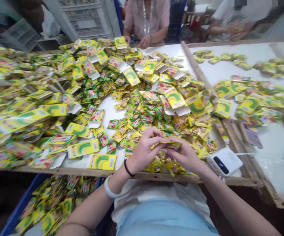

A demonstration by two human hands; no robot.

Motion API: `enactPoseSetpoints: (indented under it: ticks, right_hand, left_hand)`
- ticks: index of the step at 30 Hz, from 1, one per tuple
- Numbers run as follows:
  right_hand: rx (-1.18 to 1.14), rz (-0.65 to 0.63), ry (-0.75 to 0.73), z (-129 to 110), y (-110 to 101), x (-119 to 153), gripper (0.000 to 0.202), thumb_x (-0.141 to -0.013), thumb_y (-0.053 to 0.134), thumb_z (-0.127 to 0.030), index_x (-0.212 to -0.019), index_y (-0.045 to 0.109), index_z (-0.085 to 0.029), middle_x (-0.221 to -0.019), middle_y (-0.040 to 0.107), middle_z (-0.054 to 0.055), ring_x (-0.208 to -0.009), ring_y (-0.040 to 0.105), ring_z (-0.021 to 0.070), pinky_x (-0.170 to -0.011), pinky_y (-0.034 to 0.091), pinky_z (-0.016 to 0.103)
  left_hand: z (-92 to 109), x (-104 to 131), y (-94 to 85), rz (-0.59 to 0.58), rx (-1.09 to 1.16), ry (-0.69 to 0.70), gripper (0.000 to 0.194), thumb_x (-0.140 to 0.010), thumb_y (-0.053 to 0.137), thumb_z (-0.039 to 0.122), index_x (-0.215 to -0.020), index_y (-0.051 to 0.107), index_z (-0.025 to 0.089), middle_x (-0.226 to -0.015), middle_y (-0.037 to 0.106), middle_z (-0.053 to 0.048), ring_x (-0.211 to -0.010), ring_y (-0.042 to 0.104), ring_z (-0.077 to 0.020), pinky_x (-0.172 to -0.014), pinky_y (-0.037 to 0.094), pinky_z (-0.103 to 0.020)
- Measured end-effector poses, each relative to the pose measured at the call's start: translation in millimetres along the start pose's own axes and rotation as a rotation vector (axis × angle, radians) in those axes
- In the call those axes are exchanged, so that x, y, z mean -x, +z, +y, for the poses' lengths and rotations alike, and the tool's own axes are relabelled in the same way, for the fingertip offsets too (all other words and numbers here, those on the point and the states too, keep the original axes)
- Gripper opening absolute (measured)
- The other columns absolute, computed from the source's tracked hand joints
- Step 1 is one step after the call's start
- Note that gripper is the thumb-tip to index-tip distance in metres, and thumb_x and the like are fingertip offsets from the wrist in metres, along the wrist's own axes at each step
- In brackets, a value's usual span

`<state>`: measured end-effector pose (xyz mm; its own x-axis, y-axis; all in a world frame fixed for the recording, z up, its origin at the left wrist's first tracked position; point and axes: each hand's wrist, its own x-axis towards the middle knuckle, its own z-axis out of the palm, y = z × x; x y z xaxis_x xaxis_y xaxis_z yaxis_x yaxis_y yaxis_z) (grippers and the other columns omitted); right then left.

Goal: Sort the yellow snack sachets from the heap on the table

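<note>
My left hand (144,150) and my right hand (184,155) meet over the near edge of the table, both closed on a small yellow packet (172,144). It is seen nearly edge-on, and I cannot tell whether it is a carton or a sachet. Below and beyond my hands lie many small green and yellow sachets (144,114) in a loose heap. Flat yellow cartons with a green curved band are strewn around them, such as one carton (102,162) near the table edge and another carton (175,98) farther off.
A white device with a dark display (224,162) and a cable lies right of my hands. Wooden strips (198,68) divide the white tabletop. A blue bin (21,205) of cartons stands below left. Across the table are two people, one's hand (145,42) by the pile.
</note>
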<state>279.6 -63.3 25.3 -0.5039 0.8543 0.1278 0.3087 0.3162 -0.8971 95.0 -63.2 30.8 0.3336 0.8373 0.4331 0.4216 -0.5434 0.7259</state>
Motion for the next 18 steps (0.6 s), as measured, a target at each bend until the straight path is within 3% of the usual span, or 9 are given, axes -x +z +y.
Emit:
enactPoseSetpoints:
  ticks: [2,4,7,9,13,16,18]
  right_hand:
    - [0.022,-0.048,0.005,1.3,6.9,2.6,0.019,-0.09,0.051,-0.031,-0.105,0.058,-0.022,-0.095,0.067,0.005,-0.082,0.065,0.0179,-0.074,0.051,0.03]
    - [0.172,0.016,0.042,7.4,-0.1,7.9,0.019,-0.088,0.053,-0.034,-0.101,0.056,-0.02,-0.084,0.068,0.005,-0.071,0.065,0.0181,-0.064,0.05,0.028]
    - [0.386,0.137,0.173,23.3,-22.0,15.7,0.027,-0.086,0.054,-0.041,-0.102,0.048,-0.02,-0.053,0.056,-0.004,-0.039,0.05,0.015,-0.041,0.039,0.026]
    - [0.438,0.181,0.198,34.4,-34.5,18.9,0.028,-0.085,0.055,-0.043,-0.101,0.048,-0.021,-0.048,0.051,-0.006,-0.035,0.044,0.0145,-0.037,0.035,0.026]
    - [0.263,0.209,0.096,40.9,-39.9,18.7,0.024,-0.082,0.061,-0.036,-0.102,0.058,-0.024,-0.09,0.065,0.007,-0.066,0.064,0.0198,-0.048,0.05,0.028]
    - [-0.05,0.078,0.155,20.8,-24.7,16.1,0.031,-0.083,0.06,-0.032,-0.112,0.058,-0.023,-0.118,0.057,0.011,-0.072,0.066,0.0179,-0.048,0.055,0.027]
    - [-0.176,-0.052,0.161,-0.6,-7.4,14.8,0.026,-0.084,0.059,-0.03,-0.109,0.06,-0.021,-0.134,0.047,0.014,-0.086,0.067,0.0205,-0.055,0.058,0.028]
  left_hand:
    - [2.7,20.4,-16.0,0.038,-0.033,-0.082,0.019,-0.086,0.056,0.027,-0.103,0.063,0.022,-0.104,0.055,-0.007,-0.102,0.052,-0.0186,-0.089,0.044,-0.034]
    - [-3.1,47.3,-45.3,-0.002,-0.132,-0.217,0.022,-0.088,0.051,0.028,-0.108,0.058,0.021,-0.108,0.056,-0.008,-0.105,0.052,-0.0192,-0.093,0.042,-0.035]
    - [-18.0,93.0,-97.8,-0.19,-0.384,-0.432,0.026,-0.091,0.044,0.034,-0.111,0.055,0.022,-0.107,0.06,-0.008,-0.104,0.052,-0.021,-0.092,0.04,-0.038]
    - [-28.5,117.2,-125.4,-0.309,-0.593,-0.5,0.034,-0.087,0.048,0.044,-0.112,0.056,0.021,-0.107,0.06,-0.008,-0.104,0.051,-0.0242,-0.092,0.039,-0.041]
    - [-40.8,131.1,-149.0,-0.469,-0.819,-0.538,0.047,-0.075,0.059,0.054,-0.106,0.059,0.019,-0.106,0.056,-0.01,-0.102,0.048,-0.0282,-0.088,0.038,-0.043]
    - [-35.3,114.2,-145.0,-0.484,-0.811,-0.509,0.034,-0.074,0.063,0.05,-0.09,0.063,0.02,-0.1,0.055,-0.008,-0.099,0.047,-0.0273,-0.086,0.037,-0.044]
    - [-24.7,96.3,-132.2,-0.401,-0.742,-0.439,0.023,-0.077,0.063,0.043,-0.085,0.063,0.021,-0.104,0.054,-0.007,-0.103,0.046,-0.0264,-0.09,0.036,-0.044]
